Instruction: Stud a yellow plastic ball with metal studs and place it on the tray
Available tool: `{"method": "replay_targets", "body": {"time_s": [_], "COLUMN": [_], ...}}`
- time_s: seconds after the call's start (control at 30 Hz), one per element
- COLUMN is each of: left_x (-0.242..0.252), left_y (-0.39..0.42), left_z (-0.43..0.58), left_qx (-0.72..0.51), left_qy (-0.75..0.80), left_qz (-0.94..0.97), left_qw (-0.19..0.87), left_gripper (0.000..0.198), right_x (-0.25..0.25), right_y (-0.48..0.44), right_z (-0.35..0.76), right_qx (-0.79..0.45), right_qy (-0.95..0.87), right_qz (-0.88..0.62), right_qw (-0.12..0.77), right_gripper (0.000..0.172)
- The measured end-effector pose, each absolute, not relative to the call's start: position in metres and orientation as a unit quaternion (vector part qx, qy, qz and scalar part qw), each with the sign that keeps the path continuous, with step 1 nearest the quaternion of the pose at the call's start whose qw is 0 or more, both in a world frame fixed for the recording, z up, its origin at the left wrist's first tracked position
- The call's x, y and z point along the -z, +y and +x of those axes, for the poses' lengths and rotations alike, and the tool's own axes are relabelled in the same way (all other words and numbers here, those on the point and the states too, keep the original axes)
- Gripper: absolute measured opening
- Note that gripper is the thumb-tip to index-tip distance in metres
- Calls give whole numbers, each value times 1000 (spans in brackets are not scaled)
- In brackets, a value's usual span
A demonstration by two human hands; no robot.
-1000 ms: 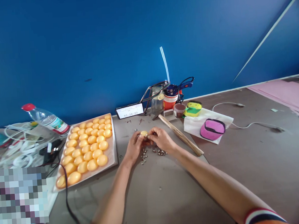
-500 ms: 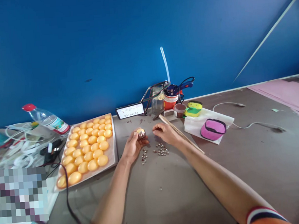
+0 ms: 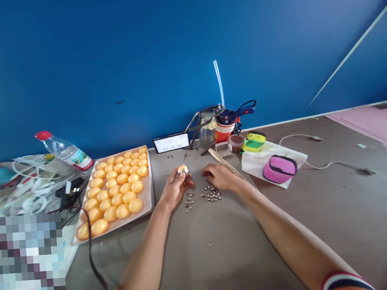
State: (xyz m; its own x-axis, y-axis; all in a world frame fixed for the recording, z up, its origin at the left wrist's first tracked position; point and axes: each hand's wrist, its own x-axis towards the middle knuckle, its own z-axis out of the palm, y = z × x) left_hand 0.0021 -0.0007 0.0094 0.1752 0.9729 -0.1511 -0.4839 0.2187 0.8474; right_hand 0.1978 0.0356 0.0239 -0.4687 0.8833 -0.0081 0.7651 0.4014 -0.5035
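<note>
My left hand (image 3: 173, 191) grips a small orange ball (image 3: 183, 169), partly covered with shiny silver pieces, between thumb and fingers. Some of its surface is hidden by them. My right hand (image 3: 222, 176) is bent down just behind a pile of small silver beads (image 3: 213, 194), its fingertips curled together. Whatever they pinch, if anything, is too small to tell. A smaller scatter of beads (image 3: 188, 202) lies below my left hand. To the left, a white tray (image 3: 151, 190) carries rows of plain orange balls (image 3: 117, 200).
Behind my hands stand a phone (image 3: 171, 143) showing digits, a glass jar (image 3: 207, 133), a red-and-white cup (image 3: 225, 133) of tools and a small tub (image 3: 236, 143). Wooden sticks (image 3: 226, 162) lie beside my right hand. Rightward are a pink pouch-like object (image 3: 279, 169) and cables; leftward, a bottle (image 3: 70, 156) and clutter.
My right hand has lowered toward the bead pile, and its fingers curl more. My left hand keeps hold of the ball, which looks slightly turned. The view has shifted a little.
</note>
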Motion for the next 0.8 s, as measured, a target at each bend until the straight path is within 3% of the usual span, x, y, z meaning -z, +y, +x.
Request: {"method": "replay_targets", "body": {"time_s": [0.5, 0.67, 0.8], "left_x": [-12, -11, -11], "left_y": [-3, -2, 0], "left_z": [8, 5, 5], "left_qx": [-519, -519, -520], "left_qy": [378, 371, 368], "left_qz": [387, 369, 360], "left_qw": [662, 676, 682], "left_gripper": [28, 26, 26], "right_x": [-34, -36, -34], "right_y": [31, 34, 34], "right_z": [197, 199, 200], "right_qx": [-181, -211, -209], "right_qy": [-868, -870, -884], "right_qz": [-460, -443, -418], "right_qw": [48, 48, 33], "right_gripper": [15, 18, 30]}}
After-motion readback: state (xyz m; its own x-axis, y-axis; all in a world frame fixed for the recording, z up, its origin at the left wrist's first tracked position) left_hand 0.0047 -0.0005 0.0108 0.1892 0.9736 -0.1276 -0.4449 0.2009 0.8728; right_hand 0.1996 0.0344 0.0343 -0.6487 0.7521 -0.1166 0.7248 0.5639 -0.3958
